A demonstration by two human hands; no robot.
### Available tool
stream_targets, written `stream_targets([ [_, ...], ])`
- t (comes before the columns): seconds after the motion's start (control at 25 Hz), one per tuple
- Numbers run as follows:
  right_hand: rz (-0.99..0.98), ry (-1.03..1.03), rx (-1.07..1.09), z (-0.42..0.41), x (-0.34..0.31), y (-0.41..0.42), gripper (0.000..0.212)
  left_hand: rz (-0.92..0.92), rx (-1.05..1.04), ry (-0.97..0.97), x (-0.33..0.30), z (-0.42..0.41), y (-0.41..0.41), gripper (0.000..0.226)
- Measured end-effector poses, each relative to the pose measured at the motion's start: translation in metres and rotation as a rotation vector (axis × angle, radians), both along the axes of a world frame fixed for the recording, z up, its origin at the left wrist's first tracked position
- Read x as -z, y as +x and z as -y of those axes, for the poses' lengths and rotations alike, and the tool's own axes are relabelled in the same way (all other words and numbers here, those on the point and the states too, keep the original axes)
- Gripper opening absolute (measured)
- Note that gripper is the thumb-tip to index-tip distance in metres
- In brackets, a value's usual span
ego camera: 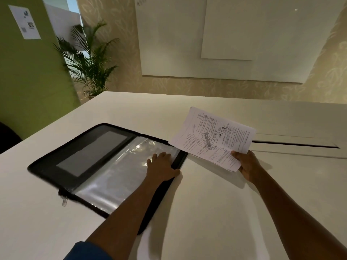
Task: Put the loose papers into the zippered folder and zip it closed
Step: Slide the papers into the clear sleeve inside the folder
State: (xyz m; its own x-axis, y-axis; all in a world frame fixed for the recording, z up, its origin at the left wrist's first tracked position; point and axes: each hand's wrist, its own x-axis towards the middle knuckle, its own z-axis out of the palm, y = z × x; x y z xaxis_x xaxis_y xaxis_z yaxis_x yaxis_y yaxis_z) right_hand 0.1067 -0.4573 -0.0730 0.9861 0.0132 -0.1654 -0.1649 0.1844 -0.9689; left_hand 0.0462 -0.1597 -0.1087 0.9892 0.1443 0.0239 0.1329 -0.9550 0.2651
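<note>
A black zippered folder (56,162) lies open flat on the white table (216,203), its clear plastic sleeves (120,175) facing up on the right half. The zipper pull (64,201) hangs at the near left edge. My left hand (161,167) rests on the sleeves, fingers spread, thumb over the folder's right edge. My right hand (247,164) grips the near corner of a stack of printed papers (212,137) and holds it lifted above the table, just right of the folder.
A long cable slot (294,143) runs across the table to the right of the papers. A potted palm (90,64) stands beyond the table's far left corner. A dark chair back (7,136) shows at the left edge.
</note>
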Motion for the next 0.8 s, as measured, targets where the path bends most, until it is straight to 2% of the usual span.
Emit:
stream_targets([
  [0.08,-0.014,0.004,0.024,0.001,-0.001,-0.004,0.031,0.019,0.120,-0.033,-0.003,-0.017,-0.006,0.048],
  [0.16,-0.017,-0.014,0.030,0.001,0.000,-0.007,0.030,0.000,0.195,-0.110,-0.004,-0.033,-0.012,0.047],
  [0.32,-0.035,-0.043,0.031,0.003,0.002,-0.014,0.024,-0.082,0.261,-0.328,-0.003,-0.059,-0.027,0.083],
  [0.56,-0.035,-0.077,0.032,0.005,0.005,-0.023,0.024,-0.233,0.408,-0.401,-0.012,-0.086,-0.052,0.078],
  [0.68,-0.043,-0.094,0.020,0.007,0.010,-0.027,0.029,-0.280,0.393,-0.467,-0.022,-0.092,-0.066,0.055],
  [0.72,-0.051,-0.101,0.019,0.007,0.011,-0.028,0.031,-0.226,0.344,-0.483,-0.025,-0.090,-0.068,0.039],
  [0.8,-0.061,-0.110,0.020,0.009,0.014,-0.029,0.034,-0.004,0.163,-0.447,-0.029,-0.080,-0.068,0.011],
])
